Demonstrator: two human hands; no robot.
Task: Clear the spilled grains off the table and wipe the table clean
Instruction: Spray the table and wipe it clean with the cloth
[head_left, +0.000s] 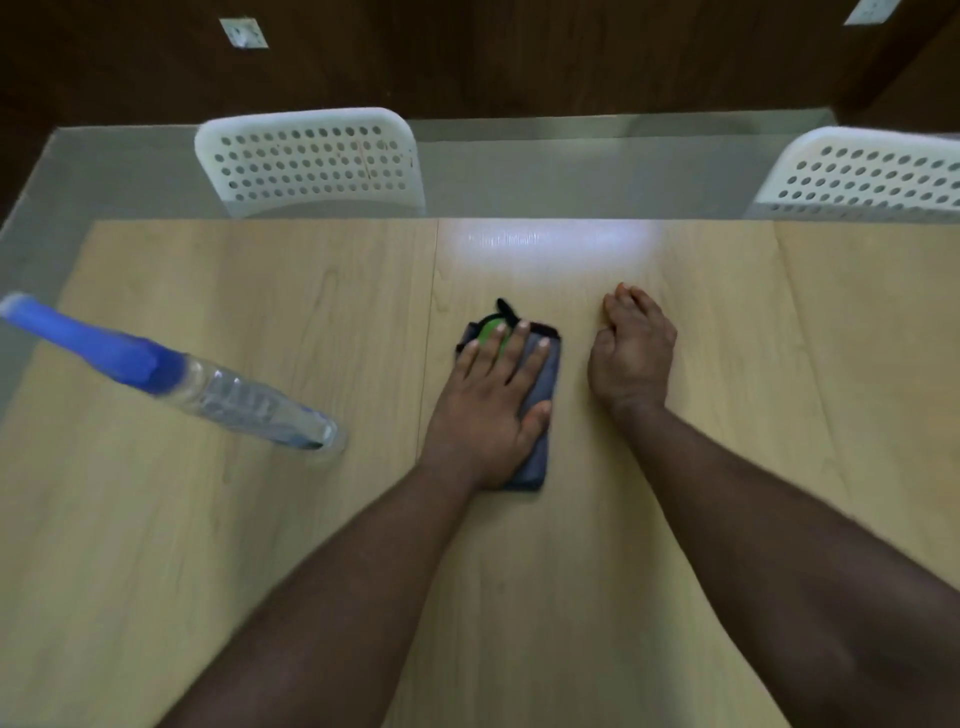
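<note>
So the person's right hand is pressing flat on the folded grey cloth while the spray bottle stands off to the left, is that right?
Not quite. The head view shows the left hand pressing flat on the folded grey cloth. The right hand rests on the bare table beside the cloth, fingers loosely curled, holding nothing. The rest is right: the spray bottle stands off to the left.

Grey cloth (543, 384) with green patch, blue-capped clear bottle (249, 402), light woodgrain table (675, 519).
</note>
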